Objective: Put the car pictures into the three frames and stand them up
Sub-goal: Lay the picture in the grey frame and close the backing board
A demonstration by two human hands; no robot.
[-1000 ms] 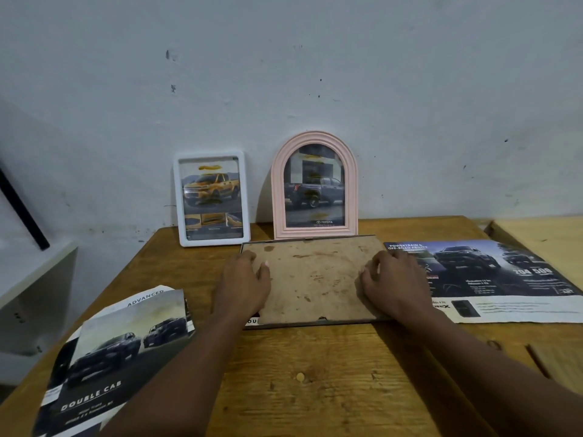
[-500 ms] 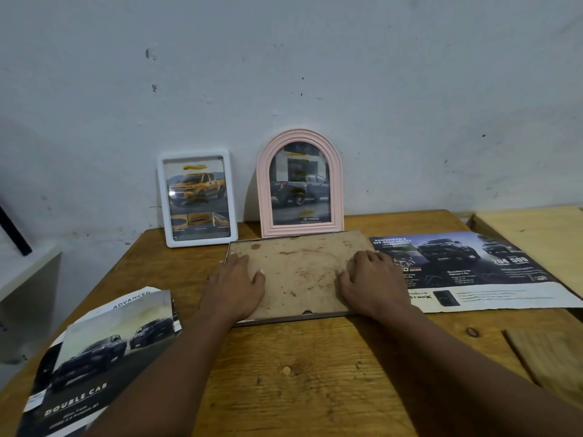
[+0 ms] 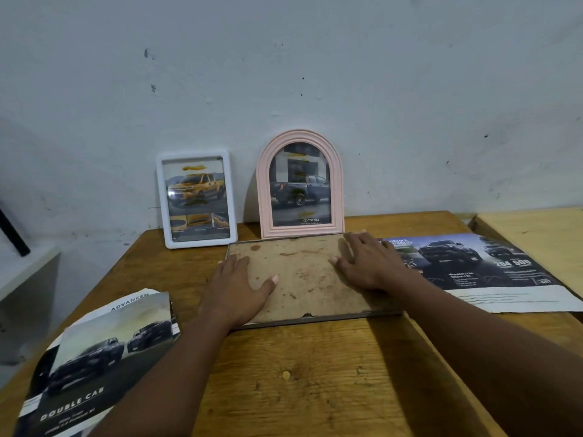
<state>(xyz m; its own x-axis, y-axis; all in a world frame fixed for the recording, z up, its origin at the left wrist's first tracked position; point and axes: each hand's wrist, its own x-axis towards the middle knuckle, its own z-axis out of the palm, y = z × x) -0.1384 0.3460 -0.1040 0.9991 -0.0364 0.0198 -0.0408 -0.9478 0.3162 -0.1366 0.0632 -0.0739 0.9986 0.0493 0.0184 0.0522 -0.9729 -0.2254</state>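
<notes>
Near left, brochure lies flat on wooden tabletop, printed "DOUBLE CAB" and "ADVANCED", showing dark pickups. Small print is unreadable.

Mid-table, third frame lies face down with its stained brown backing up and its long axis left-right. Left hand rests flat on its left end, fingers straight and close together, thumb out and gripping nothing. Right hand presses flat on the right end, fingers spread apart and holding nothing.

Right of the frame, poster lies flat. It shows a dark truck, "204 500" and a partly covered "...ABILITY".

At the far edge, white frame stands upright in portrait with a yellow pickup picture. Just beside it on the right, pink arched frame stands arch-up, holding a grey pickup picture marked "TOYOTA". Both stand against wall.
</notes>
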